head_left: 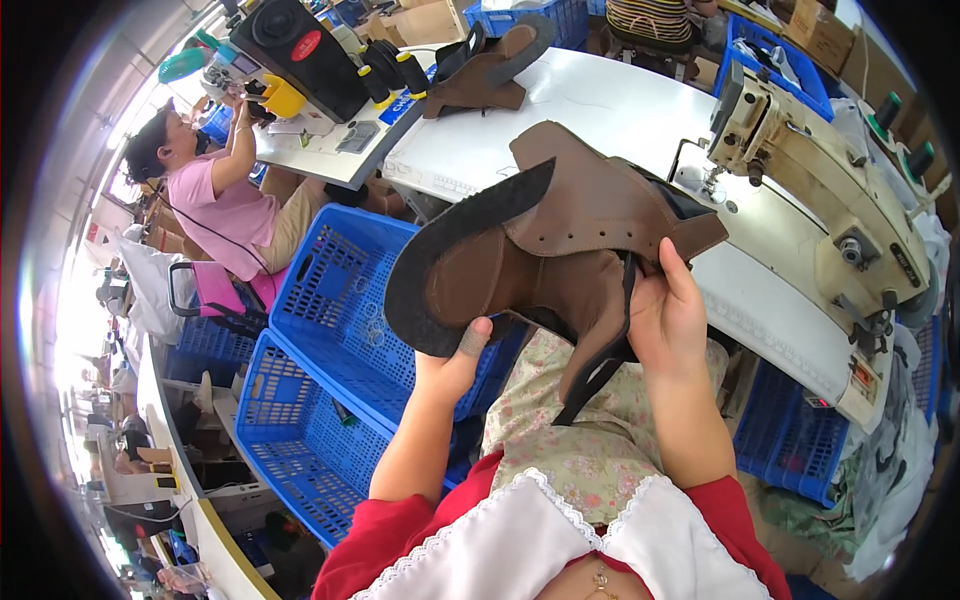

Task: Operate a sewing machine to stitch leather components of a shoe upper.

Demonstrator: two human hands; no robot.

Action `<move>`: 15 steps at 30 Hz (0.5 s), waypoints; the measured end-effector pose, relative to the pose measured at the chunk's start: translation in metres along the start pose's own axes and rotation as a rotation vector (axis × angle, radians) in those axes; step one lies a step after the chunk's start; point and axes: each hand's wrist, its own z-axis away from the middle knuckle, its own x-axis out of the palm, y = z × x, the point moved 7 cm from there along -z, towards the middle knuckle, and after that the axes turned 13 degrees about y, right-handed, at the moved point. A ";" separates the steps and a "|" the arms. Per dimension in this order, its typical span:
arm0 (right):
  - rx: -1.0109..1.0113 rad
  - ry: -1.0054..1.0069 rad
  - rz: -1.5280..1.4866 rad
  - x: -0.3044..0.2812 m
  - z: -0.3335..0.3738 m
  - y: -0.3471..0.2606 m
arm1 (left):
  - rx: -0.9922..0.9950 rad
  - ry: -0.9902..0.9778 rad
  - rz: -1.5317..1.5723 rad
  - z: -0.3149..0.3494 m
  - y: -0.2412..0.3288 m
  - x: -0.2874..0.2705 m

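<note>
Above my lap, both hands hold up a brown stitched leather piece [580, 210], with a wide, curved black band along its left end. A row of small holes runs across its middle, and black straps or edging hang from its lower right. My left hand [450, 372] grips the lower left edge, thumb pressed on the black band. On the right side, my right hand [668, 310] holds the piece with its thumb pointing up; some of its fingers are hidden behind the leather. A similar brown and black piece [480, 85] lies on the far end of the white table [590, 95].
A sewing machine [800, 170] stands at the right of the table. Two blue crates [330, 300] sit at my left. Black thread cones [411, 75] and a black speaker-like box [300, 60] stand at the back left. A co-worker [215, 190] in pink sits beyond.
</note>
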 end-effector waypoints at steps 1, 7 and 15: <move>-0.012 -0.027 0.009 0.003 0.002 -0.002 | 0.002 0.000 0.000 0.001 -0.001 0.000; -0.018 -0.060 -0.027 -0.001 0.003 -0.006 | 0.035 0.016 -0.067 0.001 0.000 -0.001; 0.017 -0.108 -0.094 -0.020 -0.008 -0.011 | 0.281 -0.118 -0.141 -0.013 0.040 0.010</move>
